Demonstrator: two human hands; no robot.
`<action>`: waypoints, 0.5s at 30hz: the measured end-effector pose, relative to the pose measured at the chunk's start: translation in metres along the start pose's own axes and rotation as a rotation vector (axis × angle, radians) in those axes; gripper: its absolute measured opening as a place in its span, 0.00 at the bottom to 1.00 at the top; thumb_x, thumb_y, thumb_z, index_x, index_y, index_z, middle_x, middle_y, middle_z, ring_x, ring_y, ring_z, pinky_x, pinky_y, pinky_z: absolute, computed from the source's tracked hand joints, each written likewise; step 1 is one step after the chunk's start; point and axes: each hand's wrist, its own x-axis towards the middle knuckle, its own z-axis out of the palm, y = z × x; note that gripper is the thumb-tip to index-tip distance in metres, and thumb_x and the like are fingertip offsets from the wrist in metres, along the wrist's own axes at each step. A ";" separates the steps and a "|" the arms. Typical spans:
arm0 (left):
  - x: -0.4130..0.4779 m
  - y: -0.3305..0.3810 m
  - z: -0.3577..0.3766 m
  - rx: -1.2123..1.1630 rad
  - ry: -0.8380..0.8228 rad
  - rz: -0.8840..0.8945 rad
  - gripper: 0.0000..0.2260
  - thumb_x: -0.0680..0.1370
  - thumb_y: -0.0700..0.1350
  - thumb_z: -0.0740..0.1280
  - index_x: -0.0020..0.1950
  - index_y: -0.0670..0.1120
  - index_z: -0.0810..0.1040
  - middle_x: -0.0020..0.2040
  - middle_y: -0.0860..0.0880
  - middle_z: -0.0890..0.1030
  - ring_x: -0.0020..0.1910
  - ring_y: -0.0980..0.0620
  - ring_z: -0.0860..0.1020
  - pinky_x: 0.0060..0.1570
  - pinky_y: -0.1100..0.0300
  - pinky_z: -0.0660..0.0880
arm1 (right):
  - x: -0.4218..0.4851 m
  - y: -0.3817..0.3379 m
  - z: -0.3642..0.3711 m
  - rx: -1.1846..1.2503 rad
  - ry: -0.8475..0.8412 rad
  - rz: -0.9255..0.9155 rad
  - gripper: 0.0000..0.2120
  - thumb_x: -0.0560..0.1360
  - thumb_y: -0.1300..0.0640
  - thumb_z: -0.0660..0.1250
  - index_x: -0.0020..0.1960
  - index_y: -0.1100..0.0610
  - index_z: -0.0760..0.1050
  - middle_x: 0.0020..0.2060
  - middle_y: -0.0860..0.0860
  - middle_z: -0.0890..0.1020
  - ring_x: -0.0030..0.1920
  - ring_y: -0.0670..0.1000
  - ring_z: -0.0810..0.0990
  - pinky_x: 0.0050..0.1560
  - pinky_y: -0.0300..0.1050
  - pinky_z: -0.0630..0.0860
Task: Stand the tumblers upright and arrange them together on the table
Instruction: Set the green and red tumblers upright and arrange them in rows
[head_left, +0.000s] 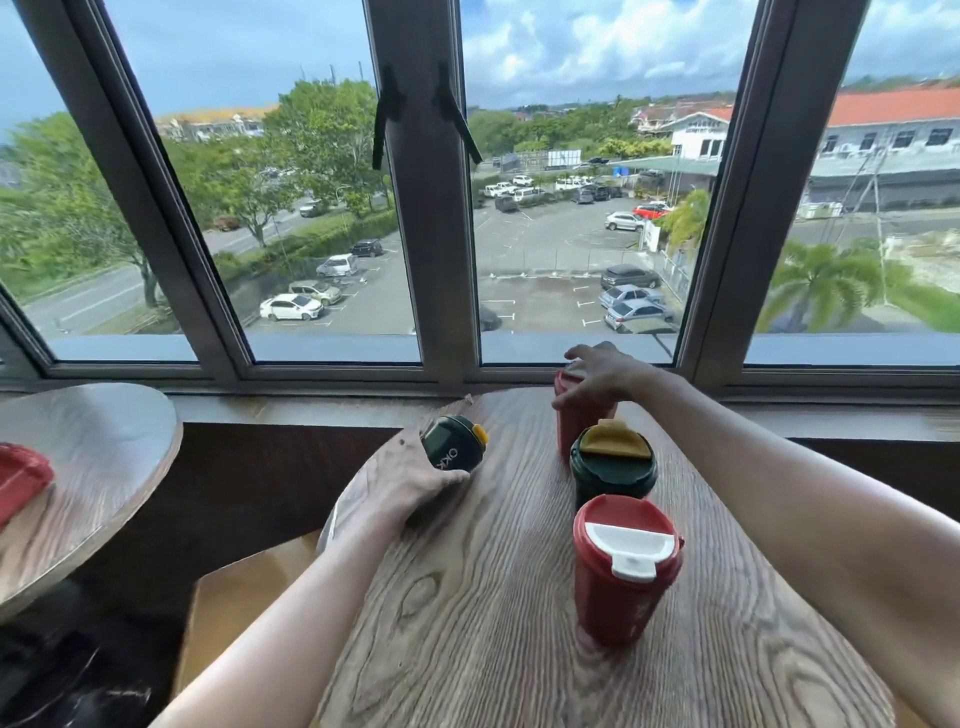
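Note:
Three tumblers stand upright in a row on the right of the wooden table (493, 597): a red one with a white lid flap (626, 569) nearest me, a dark green one with a yellow flap (613, 465) behind it, and a second red one (574, 418) at the far end. My right hand (602, 376) rests on top of that far red tumbler, fingers curled over its lid. A second dark green tumbler (457, 441) lies on its side near the table's left edge, and my left hand (400, 480) grips its body.
A window with a grey frame and sill (311, 410) runs just behind the table. To the left stands another round wooden table (88, 467) with a red object (21, 480) on it. A wooden seat (249, 587) sits low between the tables.

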 end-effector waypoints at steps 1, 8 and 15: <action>0.001 -0.002 0.001 -0.004 0.001 0.008 0.42 0.62 0.65 0.76 0.71 0.50 0.68 0.64 0.45 0.77 0.65 0.44 0.75 0.65 0.49 0.72 | 0.003 0.001 0.001 -0.001 0.007 -0.002 0.45 0.63 0.42 0.78 0.75 0.49 0.61 0.72 0.59 0.62 0.71 0.65 0.64 0.70 0.62 0.67; 0.009 -0.007 0.015 -0.046 0.061 0.001 0.41 0.49 0.66 0.72 0.61 0.56 0.73 0.49 0.52 0.82 0.51 0.47 0.81 0.53 0.50 0.79 | 0.012 0.011 0.010 0.079 0.059 -0.030 0.40 0.62 0.45 0.79 0.70 0.50 0.68 0.66 0.60 0.65 0.64 0.64 0.72 0.66 0.56 0.73; -0.018 0.016 0.031 -0.297 0.098 0.107 0.26 0.63 0.54 0.79 0.56 0.53 0.73 0.45 0.55 0.79 0.47 0.51 0.77 0.55 0.55 0.71 | -0.001 0.023 0.015 0.152 0.194 -0.029 0.43 0.58 0.42 0.78 0.70 0.54 0.71 0.65 0.59 0.73 0.63 0.61 0.76 0.68 0.55 0.72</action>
